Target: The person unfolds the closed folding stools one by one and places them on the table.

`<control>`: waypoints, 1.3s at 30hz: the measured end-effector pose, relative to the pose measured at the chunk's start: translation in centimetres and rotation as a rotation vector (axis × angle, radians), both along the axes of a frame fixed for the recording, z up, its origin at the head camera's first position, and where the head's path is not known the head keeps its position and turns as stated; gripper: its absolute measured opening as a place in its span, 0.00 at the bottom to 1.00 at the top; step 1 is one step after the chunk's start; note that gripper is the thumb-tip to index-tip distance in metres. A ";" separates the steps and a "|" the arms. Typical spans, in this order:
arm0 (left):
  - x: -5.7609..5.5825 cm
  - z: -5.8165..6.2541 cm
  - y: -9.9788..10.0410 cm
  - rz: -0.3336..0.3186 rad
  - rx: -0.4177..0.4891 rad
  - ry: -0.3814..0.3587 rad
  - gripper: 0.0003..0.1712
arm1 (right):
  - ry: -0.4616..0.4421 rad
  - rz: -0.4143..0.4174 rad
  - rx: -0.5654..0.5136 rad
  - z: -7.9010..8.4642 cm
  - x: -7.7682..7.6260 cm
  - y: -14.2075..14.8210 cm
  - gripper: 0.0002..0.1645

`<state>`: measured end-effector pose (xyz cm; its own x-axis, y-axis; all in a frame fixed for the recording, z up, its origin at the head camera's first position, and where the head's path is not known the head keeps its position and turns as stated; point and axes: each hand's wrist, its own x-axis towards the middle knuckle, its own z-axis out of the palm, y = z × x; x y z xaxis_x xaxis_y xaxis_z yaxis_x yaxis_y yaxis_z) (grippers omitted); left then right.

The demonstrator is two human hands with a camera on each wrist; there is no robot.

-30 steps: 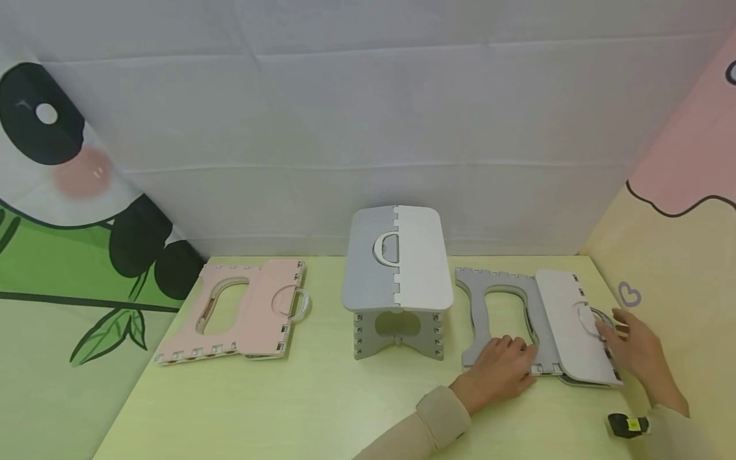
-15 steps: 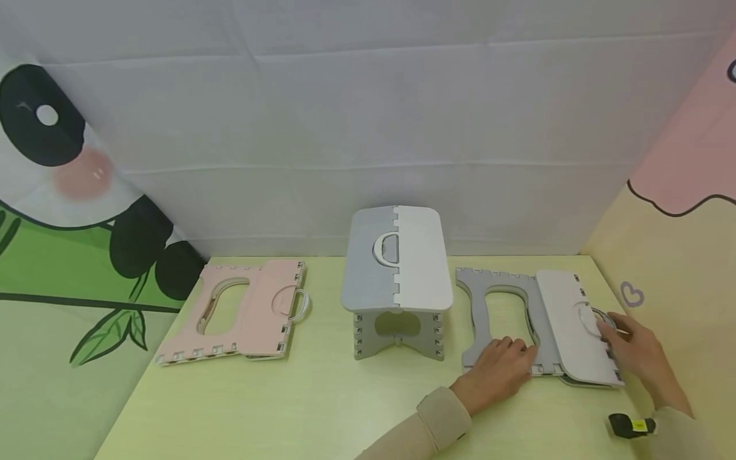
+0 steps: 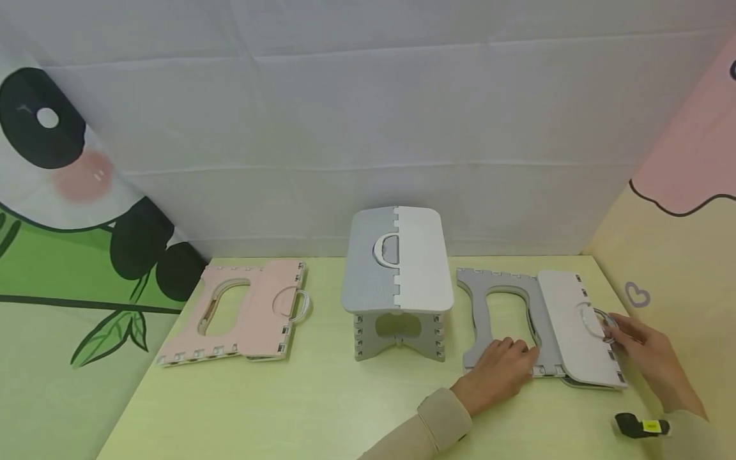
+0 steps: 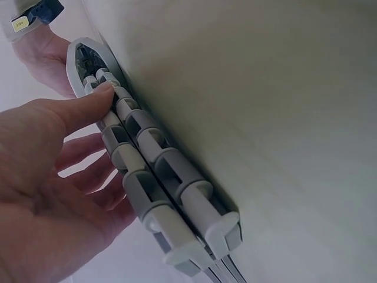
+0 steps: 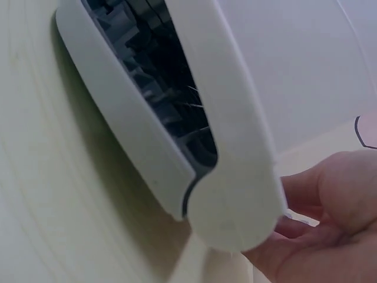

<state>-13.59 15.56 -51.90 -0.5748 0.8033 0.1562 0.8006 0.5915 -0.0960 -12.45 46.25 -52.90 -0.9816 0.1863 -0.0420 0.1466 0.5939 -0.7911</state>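
Observation:
A grey-and-white folding step stool lies folded flat at the right of the table. My left hand grips its grey leg panel by the near edge. In the left wrist view, the thumb presses the hinged edge while the fingers lie over the panel. My right hand pinches the loop handle at the stool's right edge. The right wrist view shows the white seat's rounded end close up, with the right hand partly hidden behind it.
An unfolded grey-and-white stool stands upright at the table's middle back. A folded pink stool lies at the left, its handle towards the middle. A grey cloth wall rises behind the table; a yellow wall borders the right.
My right hand has closed its fingers on the loop handle and shifted slightly right. The left hand has stayed in place on the leg panel.

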 end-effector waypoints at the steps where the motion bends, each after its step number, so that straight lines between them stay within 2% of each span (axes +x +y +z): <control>1: 0.0 0.0 0.0 -0.002 0.002 -0.003 0.25 | -0.003 -0.005 0.004 0.0 0.0 0.0 0.32; 5: 0.0 0.1 -0.1 -0.018 0.019 -0.003 0.25 | -0.003 -0.018 0.001 -0.1 0.0 0.2 0.32; 11: 0.0 0.3 -0.2 -0.030 0.027 0.019 0.24 | 0.035 -0.039 -0.092 -0.3 -0.1 0.3 0.29; 17: 0.0 0.4 -0.4 -0.039 0.041 0.026 0.23 | 0.051 -0.056 -0.114 0.0 -0.1 0.2 0.28; 22: 0.1 0.4 -0.6 -0.052 0.065 0.015 0.23 | 0.030 -0.063 -0.160 0.4 0.2 0.1 0.25; 27: 0.2 0.3 -0.8 -0.054 0.083 0.009 0.23 | 0.039 -0.040 -0.241 0.9 0.3 0.0 0.17; 30: 0.2 0.2 -0.8 -0.054 0.088 -0.006 0.23 | 0.045 -0.034 -0.229 1.1 0.4 -0.1 0.17; 35: 0.2 0.1 -0.7 -0.052 0.103 -0.032 0.22 | 0.042 -0.039 -0.156 1.7 0.5 -0.2 0.28; 39: 0.3 0.2 -0.7 -0.055 0.114 -0.031 0.23 | 0.038 -0.045 -0.114 2.1 0.6 -0.3 0.30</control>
<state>-13.27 14.85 -51.68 -0.5364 0.8118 0.2307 0.8336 0.5523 -0.0052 -11.84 45.99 -50.83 -0.9736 0.2266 -0.0283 0.1398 0.4932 -0.8586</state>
